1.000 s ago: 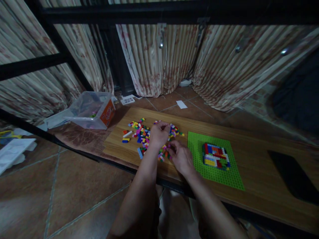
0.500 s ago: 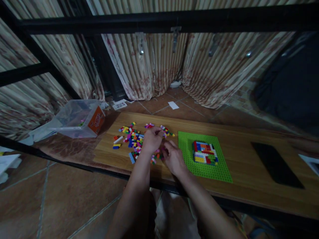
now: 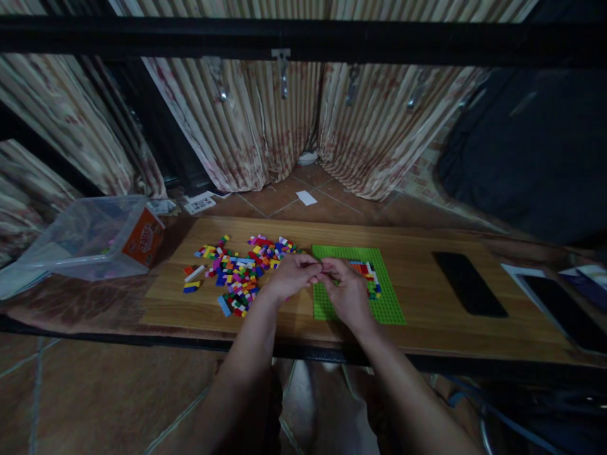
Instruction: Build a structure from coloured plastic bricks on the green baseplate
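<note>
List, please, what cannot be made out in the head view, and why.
Head view:
1. whatever small thing the bare left hand and the bare right hand may hold, hidden between them;
2. the left part of the multicoloured brick build, behind the right hand;
3. the wording on the orange paper label of the clear plastic box, blurred;
4. one corner of the rightmost black flat rectangle, cut off by the right edge.

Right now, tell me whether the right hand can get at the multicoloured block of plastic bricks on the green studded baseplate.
Most likely yes: the right hand appears close to the block, with nothing visible between them. It meets the left hand, though, so it looks occupied.
</note>
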Motion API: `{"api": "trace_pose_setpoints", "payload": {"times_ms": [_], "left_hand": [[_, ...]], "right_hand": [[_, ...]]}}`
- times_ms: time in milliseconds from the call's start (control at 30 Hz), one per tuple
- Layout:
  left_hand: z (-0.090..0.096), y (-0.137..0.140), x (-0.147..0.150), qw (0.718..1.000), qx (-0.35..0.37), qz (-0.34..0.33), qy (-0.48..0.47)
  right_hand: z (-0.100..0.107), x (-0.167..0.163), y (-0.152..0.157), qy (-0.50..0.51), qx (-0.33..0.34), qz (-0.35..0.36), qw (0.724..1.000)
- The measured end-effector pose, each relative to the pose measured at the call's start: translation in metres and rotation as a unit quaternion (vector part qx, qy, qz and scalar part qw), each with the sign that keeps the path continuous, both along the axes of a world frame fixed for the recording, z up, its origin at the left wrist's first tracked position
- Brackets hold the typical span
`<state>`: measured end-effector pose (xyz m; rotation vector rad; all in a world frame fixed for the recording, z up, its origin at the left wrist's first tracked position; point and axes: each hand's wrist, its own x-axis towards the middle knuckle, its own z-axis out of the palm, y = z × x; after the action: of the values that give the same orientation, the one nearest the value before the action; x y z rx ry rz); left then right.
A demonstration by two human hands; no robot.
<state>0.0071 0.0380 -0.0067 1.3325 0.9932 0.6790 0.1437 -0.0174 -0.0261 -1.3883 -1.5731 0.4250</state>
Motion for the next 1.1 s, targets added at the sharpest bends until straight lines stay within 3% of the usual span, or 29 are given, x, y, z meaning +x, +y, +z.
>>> {"api": "trace_pose_setpoints", "payload": {"times_ms": [300, 533, 667, 833, 1100], "left_hand": [[0.006, -0.012, 0.025, 0.996, -0.043, 0.012, -0.076], [0.002, -0.026, 0.054, 0.995, -0.046, 0.018, -0.084], [-0.006, -0.021, 0.054, 0.999, 0.027, 0.023, -0.026], [-0.018, -0.010, 0.042, 0.983, 0.140, 0.090, 0.072], [-0.021, -0.025, 0.060, 0.981, 0.123, 0.072, 0.131]], "right_hand": [[0.019, 0.045, -0.019, -0.036, -0.031, 0.013, 0.999], [0.019, 0.075, -0.023, -0.038, -0.049, 0.022, 0.998], [0.010, 0.093, -0.023, -0.058, -0.050, 0.021, 0.997], [-0.003, 0.103, -0.023, -0.074, -0.093, -0.002, 0.993], [-0.005, 0.091, -0.021, -0.055, -0.091, -0.081, 0.991]]}}
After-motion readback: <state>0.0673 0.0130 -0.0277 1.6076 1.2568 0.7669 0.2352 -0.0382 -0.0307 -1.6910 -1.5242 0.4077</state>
